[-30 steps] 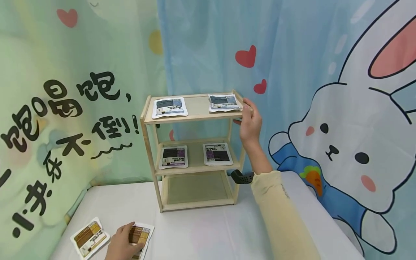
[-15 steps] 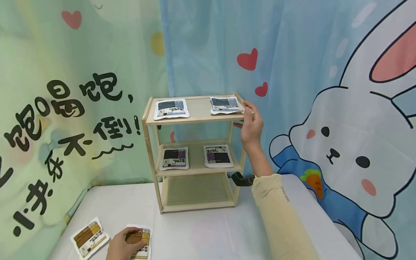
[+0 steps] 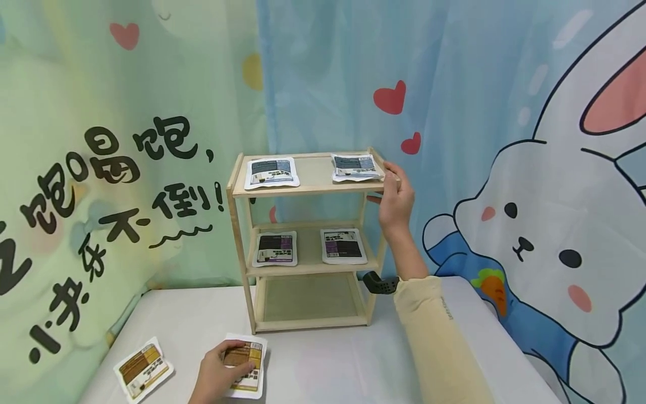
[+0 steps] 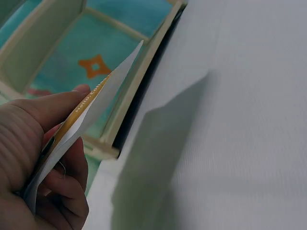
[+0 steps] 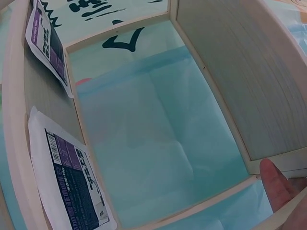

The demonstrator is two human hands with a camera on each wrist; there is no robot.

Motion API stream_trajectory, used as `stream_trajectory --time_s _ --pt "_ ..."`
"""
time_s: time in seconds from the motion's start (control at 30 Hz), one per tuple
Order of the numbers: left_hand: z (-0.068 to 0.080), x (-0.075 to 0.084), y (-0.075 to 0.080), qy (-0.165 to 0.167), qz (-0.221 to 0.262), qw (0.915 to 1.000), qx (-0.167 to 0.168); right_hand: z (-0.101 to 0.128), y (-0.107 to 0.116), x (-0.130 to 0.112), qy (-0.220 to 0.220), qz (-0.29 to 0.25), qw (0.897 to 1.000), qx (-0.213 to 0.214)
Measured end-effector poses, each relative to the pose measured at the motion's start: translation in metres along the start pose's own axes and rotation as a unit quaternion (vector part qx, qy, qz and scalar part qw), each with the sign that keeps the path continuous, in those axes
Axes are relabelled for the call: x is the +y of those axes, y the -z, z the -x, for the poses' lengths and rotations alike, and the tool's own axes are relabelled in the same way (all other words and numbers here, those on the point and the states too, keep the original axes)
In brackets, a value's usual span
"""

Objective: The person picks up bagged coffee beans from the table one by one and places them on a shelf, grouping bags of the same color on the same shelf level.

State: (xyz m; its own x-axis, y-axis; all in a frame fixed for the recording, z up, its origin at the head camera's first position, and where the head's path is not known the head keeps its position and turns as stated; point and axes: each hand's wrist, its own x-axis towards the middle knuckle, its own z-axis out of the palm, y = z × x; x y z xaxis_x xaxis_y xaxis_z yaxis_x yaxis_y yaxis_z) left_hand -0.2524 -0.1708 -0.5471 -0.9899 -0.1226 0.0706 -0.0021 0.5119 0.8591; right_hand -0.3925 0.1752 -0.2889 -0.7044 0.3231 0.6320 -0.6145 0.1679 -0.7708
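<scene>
In the head view, the left hand point(image 3: 217, 373) at the bottom centre pinches a brown-and-yellow packet point(image 3: 245, 365), thumb on top and fingers under, its far edge low over the white worktop point(image 3: 323, 359). A second brown packet point(image 3: 143, 370) lies flat at the lower left, just beside it. The right hand point(image 3: 396, 196) grips the right end of the top shelf of the wooden rack point(image 3: 308, 241), fingers curled over the rim, close to the grey packet point(image 3: 355, 167) there. If that hand tugs or lets go abruptly, the light rack could tilt and the four packets already shelved could slide off.

In the left wrist view, the packet point(image 4: 91, 110) is held at one end only, between thumb point(image 4: 48, 108) and fingers, and its free end tilts up toward the rack's frame. Judging by that shallow hold, the flat pouch could slip or flop when lifted, or catch on a shelf edge.

In the right wrist view, a fingertip point(image 5: 276, 184) at the lower right rests on the rack's rail; a purple packet point(image 5: 72, 177) lies at the left, near the shelf's front edge, where a knock could push it off.
</scene>
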Motion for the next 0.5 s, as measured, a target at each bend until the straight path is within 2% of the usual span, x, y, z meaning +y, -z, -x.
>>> stream_trajectory --time_s 0.3,0.5 --pt "-0.007 0.026 -0.023 -0.052 0.025 0.9983 -0.004 0.001 0.002 -0.001 0.007 -0.010 1.000 0.005" --pt "-0.013 0.039 -0.038 -0.059 0.052 0.9969 -0.006 0.001 0.004 -0.001 -0.002 -0.006 1.000 0.002"
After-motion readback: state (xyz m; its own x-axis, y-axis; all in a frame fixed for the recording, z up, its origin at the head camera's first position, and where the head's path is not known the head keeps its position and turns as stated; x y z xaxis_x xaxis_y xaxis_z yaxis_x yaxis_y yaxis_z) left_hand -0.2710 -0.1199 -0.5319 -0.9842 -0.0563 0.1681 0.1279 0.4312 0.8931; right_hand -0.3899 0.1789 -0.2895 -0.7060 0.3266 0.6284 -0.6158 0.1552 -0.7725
